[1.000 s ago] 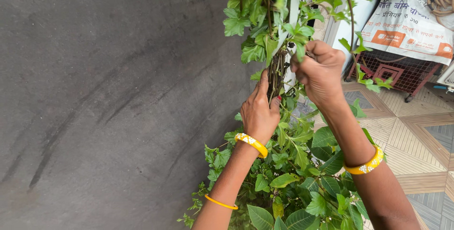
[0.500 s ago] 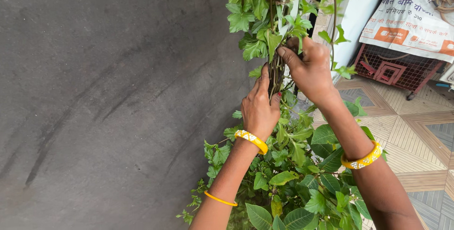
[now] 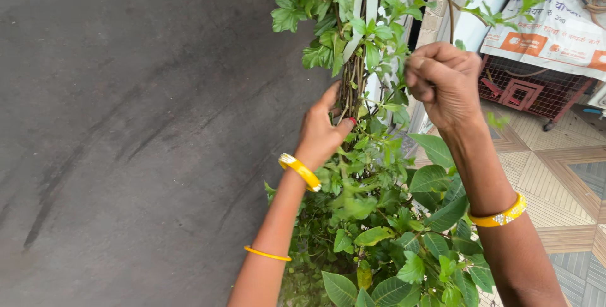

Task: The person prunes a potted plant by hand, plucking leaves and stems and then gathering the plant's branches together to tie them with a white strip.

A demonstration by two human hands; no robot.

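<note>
Left hand [image 3: 320, 133] was wrapped round the bundle of thin brown woody stems [image 3: 349, 89], thumb on the near side, fingers behind; closed, gripping the bundle. Right hand [image 3: 445, 83] was curled into a fist just right of the stems; I couldn't tell whether it pinched anything, nothing showed between the fingers. A pale flat strip [image 3: 368, 4] ran up along the stems into the green serrated leaves [image 3: 328, 26] overhead. The stems stood upright between the dark grey wall [image 3: 139, 124] and the tiled patterned floor [image 3: 555, 174], rising out of a mass of broad green foliage [image 3: 391, 244] below both forearms. Yellow bangles sat on both wrists [image 3: 300, 171].

Risks as I judged them: the stems looked thin, so squeezing or bending sideways could snap one. If the left grip loosened, the bundle would likely splay apart. Leaves crowded the right fist and could get torn.
</note>
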